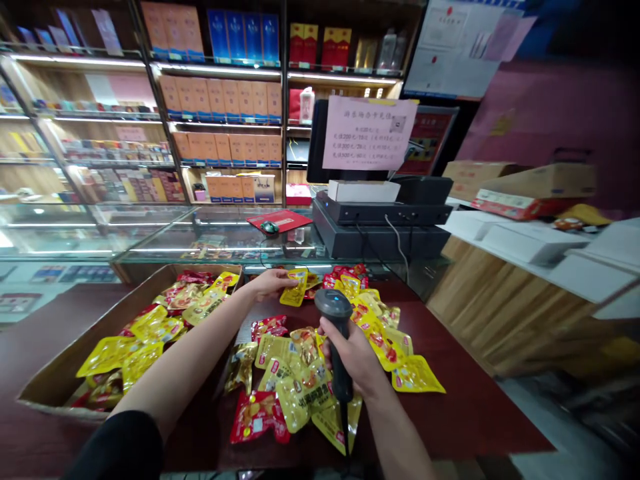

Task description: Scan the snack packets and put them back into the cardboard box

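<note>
My left hand (270,283) pinches a yellow snack packet (294,288) by its left edge, above the far part of the dark red table. Wrapped round the handle of a black barcode scanner (340,360), my right hand (357,357) holds it upright, its head facing away and its cable hanging down. Beneath the scanner lies a pile of gold snack packets (303,393), with a red snack packet (259,417) at its near left. More yellow packets (417,375) spread to the right of the scanner. Under my left forearm stands a cardboard box (55,387) holding yellow, red and gold packets.
Behind the table is a glass counter (165,233) with a red mouse pad (295,219) and a mouse (269,227). A monitor (317,143) with a paper notice stands over a black cash drawer (370,233). Shelves of boxes line the back wall; white boxes (525,240) sit at right.
</note>
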Tool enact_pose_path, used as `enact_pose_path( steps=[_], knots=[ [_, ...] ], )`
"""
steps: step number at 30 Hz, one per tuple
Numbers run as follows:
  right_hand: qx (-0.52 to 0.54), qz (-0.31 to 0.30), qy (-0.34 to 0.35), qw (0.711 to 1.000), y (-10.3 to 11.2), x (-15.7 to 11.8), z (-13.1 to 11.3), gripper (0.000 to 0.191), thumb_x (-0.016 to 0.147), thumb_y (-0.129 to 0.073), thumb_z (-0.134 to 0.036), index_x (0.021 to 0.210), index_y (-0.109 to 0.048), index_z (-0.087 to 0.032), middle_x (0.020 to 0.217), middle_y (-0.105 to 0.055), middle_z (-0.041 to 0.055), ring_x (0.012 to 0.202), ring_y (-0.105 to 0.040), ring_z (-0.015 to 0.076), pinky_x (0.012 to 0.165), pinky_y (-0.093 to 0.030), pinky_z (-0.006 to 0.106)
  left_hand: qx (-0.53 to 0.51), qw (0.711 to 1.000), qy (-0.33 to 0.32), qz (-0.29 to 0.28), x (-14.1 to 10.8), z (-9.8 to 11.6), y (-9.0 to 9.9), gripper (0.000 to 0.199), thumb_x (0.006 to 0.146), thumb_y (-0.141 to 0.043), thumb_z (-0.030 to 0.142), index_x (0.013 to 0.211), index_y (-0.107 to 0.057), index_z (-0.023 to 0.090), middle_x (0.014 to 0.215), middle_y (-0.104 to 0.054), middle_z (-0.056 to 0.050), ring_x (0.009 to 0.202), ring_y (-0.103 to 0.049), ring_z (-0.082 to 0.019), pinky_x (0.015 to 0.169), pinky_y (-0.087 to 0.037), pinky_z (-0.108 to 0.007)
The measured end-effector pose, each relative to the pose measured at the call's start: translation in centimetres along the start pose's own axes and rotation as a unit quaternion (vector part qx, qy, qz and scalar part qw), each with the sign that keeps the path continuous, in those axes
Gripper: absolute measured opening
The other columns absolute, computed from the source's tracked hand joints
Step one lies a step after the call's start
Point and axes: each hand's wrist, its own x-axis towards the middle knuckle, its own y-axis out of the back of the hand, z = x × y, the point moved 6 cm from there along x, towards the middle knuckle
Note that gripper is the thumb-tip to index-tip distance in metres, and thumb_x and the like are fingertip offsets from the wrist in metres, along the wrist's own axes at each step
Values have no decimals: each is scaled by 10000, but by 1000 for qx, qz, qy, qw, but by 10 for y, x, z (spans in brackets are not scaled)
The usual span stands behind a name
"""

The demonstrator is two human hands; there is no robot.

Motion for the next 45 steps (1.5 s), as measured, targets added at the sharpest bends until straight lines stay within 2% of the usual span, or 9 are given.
enact_pose_path(
  steps=[4, 11, 17, 21, 29, 34, 38, 42, 45],
  knots=[
    [12, -34, 8, 999, -14, 2, -5, 388, 743, -676, -521, 829, -506, -183, 465, -502, -66, 367, -451, 91, 377, -391, 215, 14, 998, -24, 47, -55, 27, 43, 509, 528, -867, 354, 954, -676, 151, 932, -723, -78, 844, -683, -189, 800, -516, -313],
    [4, -129, 11, 992, -60, 4, -8, 394, 744, -673, -527, 828, -487, -191, 460, -515, -65, 354, -457, 94, 365, -355, 210, 138, 963, -51, 224, -189, 55, 134, 573, 559, -836, 424, 1056, -677, 187, 1029, -713, -84, 902, -667, -210, 722, -504, -278],
    [-3, -172, 7, 985, -83, 5, -2, 395, 740, -670, -538, 813, -486, -196, 480, -534, -60, 348, -478, 102, 363, -344, 216, 140, 923, -115, 339, -242, 72, 163, 562, 546, -843, 415, 1006, -678, 138, 886, -710, -82, 751, -648, -160, 682, -500, -272],
    [2, -152, 1, 988, -75, 4, -3, 398, 736, -672, -533, 825, -494, -189, 468, -519, -67, 344, -462, 89, 364, -352, 207, 171, 933, -126, 291, -210, 74, 143, 558, 573, -826, 426, 1019, -675, 128, 913, -709, -103, 818, -649, -189, 718, -501, -295],
    [3, -60, 2, 998, -28, 3, -5, 411, 712, -685, -545, 816, -512, -187, 456, -496, -70, 358, -447, 90, 371, -380, 212, 224, 963, -122, 92, -73, 38, 42, 473, 581, -806, 421, 953, -705, 148, 873, -712, -73, 775, -633, -176, 675, -474, -260],
    [5, 2, 3, 1000, 1, 3, -8, 397, 717, -674, -543, 813, -516, -191, 465, -501, -69, 374, -443, 89, 371, -387, 209, 261, 960, -97, 3, -24, 17, -5, 485, 581, -792, 414, 974, -702, 142, 811, -705, -54, 684, -604, -151, 577, -430, -224],
    [-9, 35, -22, 999, 16, 1, -9, 386, 732, -663, -530, 831, -524, -183, 471, -515, -64, 370, -444, 83, 370, -386, 203, 368, 927, -60, -27, -16, -8, -5, 430, 621, -732, 470, 919, -696, 162, 744, -682, -28, 619, -583, -146, 536, -390, -225],
    [-11, 47, -24, 999, 20, -3, -6, 367, 742, -668, -503, 866, -525, -189, 488, -521, -70, 374, -457, 82, 379, -382, 200, 550, 833, -42, 51, -21, -20, 18, 432, 481, -784, 532, 737, -679, 200, 691, -665, -44, 654, -597, -197, 560, -370, -251],
    [5, 41, -23, 999, 17, -5, 2, 378, 723, -691, -495, 881, -524, -195, 490, -514, -79, 389, -462, 85, 390, -388, 202, 622, 782, -2, 42, -26, -28, 21, 529, 391, -804, 575, 757, -687, 211, 732, -678, -87, 713, -624, -263, 596, -386, -282]
  ],
)
